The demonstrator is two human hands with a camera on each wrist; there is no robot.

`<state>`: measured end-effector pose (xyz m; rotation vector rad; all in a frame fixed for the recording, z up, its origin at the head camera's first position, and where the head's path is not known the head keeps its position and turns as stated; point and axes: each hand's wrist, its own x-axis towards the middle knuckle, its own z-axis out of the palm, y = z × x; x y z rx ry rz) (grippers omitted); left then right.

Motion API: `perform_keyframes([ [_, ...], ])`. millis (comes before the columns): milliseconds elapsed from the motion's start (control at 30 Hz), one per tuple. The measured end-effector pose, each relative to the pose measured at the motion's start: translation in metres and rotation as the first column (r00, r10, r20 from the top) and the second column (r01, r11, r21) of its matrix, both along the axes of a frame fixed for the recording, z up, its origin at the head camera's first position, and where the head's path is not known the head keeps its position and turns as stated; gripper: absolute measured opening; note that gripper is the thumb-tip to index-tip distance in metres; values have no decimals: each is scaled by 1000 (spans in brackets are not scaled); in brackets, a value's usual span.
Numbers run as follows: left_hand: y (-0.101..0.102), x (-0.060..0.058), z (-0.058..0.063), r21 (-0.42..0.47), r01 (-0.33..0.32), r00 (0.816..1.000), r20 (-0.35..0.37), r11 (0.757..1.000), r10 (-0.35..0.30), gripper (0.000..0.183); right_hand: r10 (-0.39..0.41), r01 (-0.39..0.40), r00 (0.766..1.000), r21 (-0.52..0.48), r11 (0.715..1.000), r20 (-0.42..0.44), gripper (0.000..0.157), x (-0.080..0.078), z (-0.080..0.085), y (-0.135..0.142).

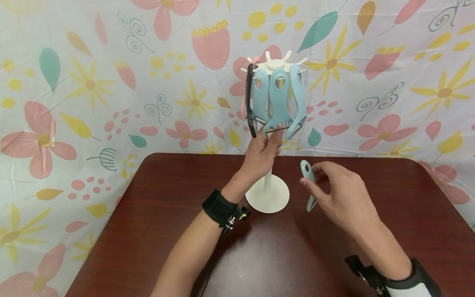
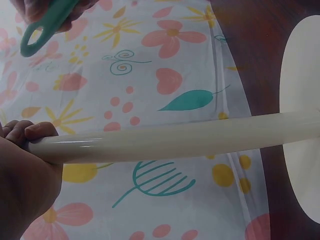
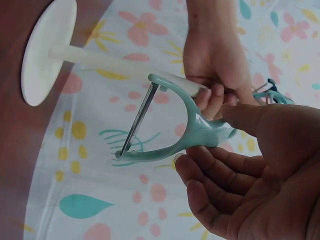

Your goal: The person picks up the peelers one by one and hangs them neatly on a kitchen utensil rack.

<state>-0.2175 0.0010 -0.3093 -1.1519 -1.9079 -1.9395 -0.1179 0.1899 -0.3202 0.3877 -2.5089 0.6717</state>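
My left hand [image 1: 261, 150] grips the white pole [image 2: 165, 142] of an upright stand, just below its hanging peelers. In my right hand [image 1: 346, 196], thumb and fingers pinch a light teal Y-shaped peeler [image 3: 192, 122] by its handle. That peeler is apart from the stand, to its right, with the holed handle end up in the head view. Its metal blade [image 3: 140, 117] faces the stand's base side in the right wrist view. From the stand's hooked top [image 1: 276, 64] hang several light blue peelers [image 1: 279, 97] and a black one [image 1: 250, 99]; a pink item [image 1: 243, 105] is mostly hidden behind.
The stand's round white base [image 1: 267, 202] rests on a dark brown table [image 1: 178, 173], near its back edge. Behind the table hangs a floral cloth [image 1: 148, 82]. Bands with small devices [image 1: 222, 208] are strapped round both wrists.
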Motion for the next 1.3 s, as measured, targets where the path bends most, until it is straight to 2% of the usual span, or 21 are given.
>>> perform_keyframes([
  [300, 2, -2, -2, -28, -24, 999, 31, 999, 24, 15, -24, 23, 998, -4, 1000, -63, 23, -5, 18, 2],
  [567, 1, -3, -4, -41, -29, 999, 37, 999, 30, 14, -52, 48, 996, -57, 997, -71, 27, -11, 32, 3],
  [800, 4, -21, -21, -26, -5, 1000, 8, 1000, 5, 19, -74, 68, 994, -79, 995, -78, 27, -15, 40, 5],
  [867, 5, -22, -23, -25, 0, 1000, 2, 1000, 0, 20, -71, 62, 993, -94, 994, -94, 27, -16, 42, 6],
  [1067, 4, -23, -23, -18, -4, 1000, -5, 1000, 4, 23, -47, 30, 989, -120, 992, -143, 31, -21, 47, 8],
  [1300, 3, -21, -21, -34, -18, 1000, 18, 999, 18, 16, -72, 57, 988, -107, 993, -140, 34, -26, 57, 7],
])
